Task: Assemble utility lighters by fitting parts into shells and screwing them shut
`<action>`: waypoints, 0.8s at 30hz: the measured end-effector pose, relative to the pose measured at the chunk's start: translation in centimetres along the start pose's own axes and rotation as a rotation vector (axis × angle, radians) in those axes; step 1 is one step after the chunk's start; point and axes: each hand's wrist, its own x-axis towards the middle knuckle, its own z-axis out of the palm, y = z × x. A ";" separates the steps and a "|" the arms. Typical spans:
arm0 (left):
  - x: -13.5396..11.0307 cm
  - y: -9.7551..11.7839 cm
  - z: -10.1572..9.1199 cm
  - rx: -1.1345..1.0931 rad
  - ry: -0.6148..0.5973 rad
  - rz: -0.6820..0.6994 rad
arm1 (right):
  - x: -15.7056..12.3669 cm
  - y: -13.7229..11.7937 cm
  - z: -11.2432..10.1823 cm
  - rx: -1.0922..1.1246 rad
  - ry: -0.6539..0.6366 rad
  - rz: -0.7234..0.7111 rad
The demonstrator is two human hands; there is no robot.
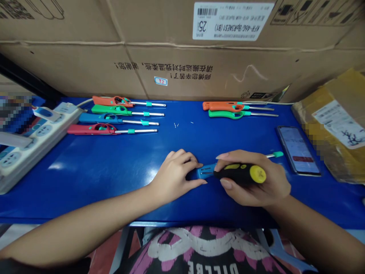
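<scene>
A blue long-nosed gas lighter (205,171) lies on the blue table in front of me. My left hand (179,171) grips its handle end between thumb and fingers. My right hand (256,179) is wrapped round a screwdriver (241,173) with a black and yellow handle. The screwdriver's thin shaft points left and its tip rests at the lighter's handle. Most of the lighter's middle is hidden under my right hand. Beyond that hand, its metal nozzle with a turquoise tag (278,154) sticks out to the right.
Several lighters (94,129) in different colours lie in a row at the back left. Orange (218,106) and green lighters (225,114) lie back right. Tiny slivers (176,125) sit mid-table. A power strip (42,131), phone (299,151), taped parcel (333,125) and large carton (171,49) surround them.
</scene>
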 end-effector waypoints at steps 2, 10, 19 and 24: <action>0.0 0.0 0.0 0.003 -0.002 0.002 | 0.0 0.0 0.1 0.006 0.000 -0.048; 0.0 0.1 0.0 0.006 0.001 -0.005 | -0.3 0.4 0.5 0.029 0.037 -0.039; 0.0 0.1 0.0 0.023 -0.009 -0.009 | -0.2 0.3 0.5 0.097 0.030 -0.054; -0.1 0.1 0.0 0.025 -0.011 -0.004 | -0.1 0.3 0.5 0.092 0.028 -0.069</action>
